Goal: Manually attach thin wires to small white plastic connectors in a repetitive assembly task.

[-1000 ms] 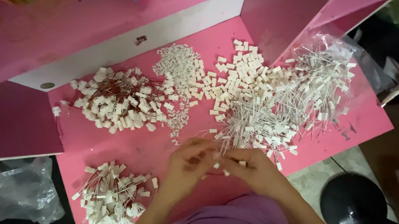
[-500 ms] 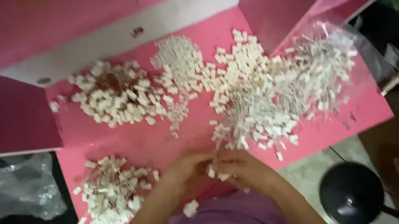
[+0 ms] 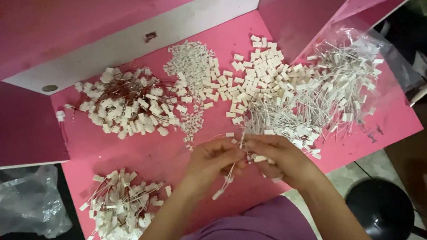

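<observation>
pink table [image 3: 121,157], pink partition walls [image 3: 312,1]

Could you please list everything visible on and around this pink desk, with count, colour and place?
pink desk: one, pink top with darker side panels
wired connector pile: one heap, white pieces on reddish wires, back left
tiny parts pile: one heap, white, back centre
small block pile: one heap, white, back, right of centre
thin wire pile: one heap, white, right, partly on a clear plastic bag
finished pile: one heap, white with wires, front left
grey plastic bag: one, off the desk, left
black stool: one, lower right
left hand: at front centre, pinching a white wired piece
right hand: meeting the left, fingers on the same piece
</observation>
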